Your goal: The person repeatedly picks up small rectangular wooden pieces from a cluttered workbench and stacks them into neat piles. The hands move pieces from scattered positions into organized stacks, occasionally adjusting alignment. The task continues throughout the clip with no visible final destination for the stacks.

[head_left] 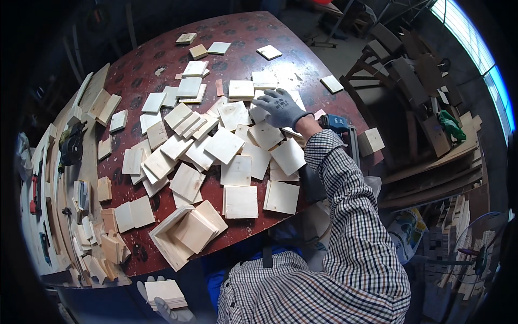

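My right hand (281, 108), in a grey glove, reaches across the dark red table (237, 65) and rests palm-down on a pale square wooden tile (258, 112) among several scattered wooden tiles. My left hand (162, 309), also gloved, is low beside my body below the table edge and holds a small stack of wooden tiles (166, 292). A larger stack of tilted wooden tiles (186, 233) lies at the table's near edge. My checked sleeve runs from the lower middle up to the right hand.
Wooden offcuts and strips (91, 237) crowd the bench at the left, with a dark power tool (70, 146). A blue tool (335, 122) sits at the table's right edge. Stacked dark boards and planks (426, 119) fill the right side.
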`<state>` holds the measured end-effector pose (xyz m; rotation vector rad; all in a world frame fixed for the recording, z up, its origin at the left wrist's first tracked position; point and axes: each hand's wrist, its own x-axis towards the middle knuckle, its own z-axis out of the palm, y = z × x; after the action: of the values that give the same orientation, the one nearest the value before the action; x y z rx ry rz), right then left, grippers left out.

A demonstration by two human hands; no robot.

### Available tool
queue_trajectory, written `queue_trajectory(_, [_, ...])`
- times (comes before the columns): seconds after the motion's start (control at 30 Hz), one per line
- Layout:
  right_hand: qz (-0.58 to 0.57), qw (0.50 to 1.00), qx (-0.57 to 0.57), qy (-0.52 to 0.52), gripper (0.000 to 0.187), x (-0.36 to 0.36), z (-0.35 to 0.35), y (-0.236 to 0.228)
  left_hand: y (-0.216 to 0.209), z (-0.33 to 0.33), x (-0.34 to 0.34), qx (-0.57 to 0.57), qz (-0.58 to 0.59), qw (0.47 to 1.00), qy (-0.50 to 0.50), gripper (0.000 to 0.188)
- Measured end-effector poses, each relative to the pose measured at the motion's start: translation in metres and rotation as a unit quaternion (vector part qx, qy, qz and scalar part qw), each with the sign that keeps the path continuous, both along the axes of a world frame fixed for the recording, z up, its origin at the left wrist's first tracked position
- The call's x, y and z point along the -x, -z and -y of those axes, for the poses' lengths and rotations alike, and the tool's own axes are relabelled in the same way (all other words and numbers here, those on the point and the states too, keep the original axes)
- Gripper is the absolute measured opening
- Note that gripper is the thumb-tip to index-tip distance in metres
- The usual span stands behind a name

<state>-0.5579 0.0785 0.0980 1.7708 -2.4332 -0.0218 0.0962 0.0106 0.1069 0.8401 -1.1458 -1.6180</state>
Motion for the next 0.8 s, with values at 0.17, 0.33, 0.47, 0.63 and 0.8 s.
queue_trajectory(0.17, [0.002,0.985,-0.137,0.107,0.065,0.000,0.012,-0.028,-0.003,0.001,-0.001,-0.031,-0.045,0.999,0.002,0.064])
queue_trajectory(0.33, [0.053,0.986,-0.118,0.102,0.035,0.028,0.004,-0.040,-0.006,0.003,0.002,-0.046,-0.061,0.997,-0.010,0.063])
queue_trajectory(0.47, [0.070,0.984,-0.017,0.162,0.032,0.043,-0.021,-0.036,-0.012,0.002,0.009,-0.053,-0.039,0.997,-0.026,0.063])
queue_trajectory(0.63, [0.143,0.945,0.110,0.274,0.034,0.044,-0.027,-0.042,-0.026,-0.005,0.017,-0.055,-0.010,0.997,-0.051,0.063])
queue_trajectory(0.8, [0.251,0.914,0.126,0.293,0.042,0.022,-0.027,-0.072,-0.024,-0.006,0.011,-0.056,0.002,0.997,-0.047,0.063])
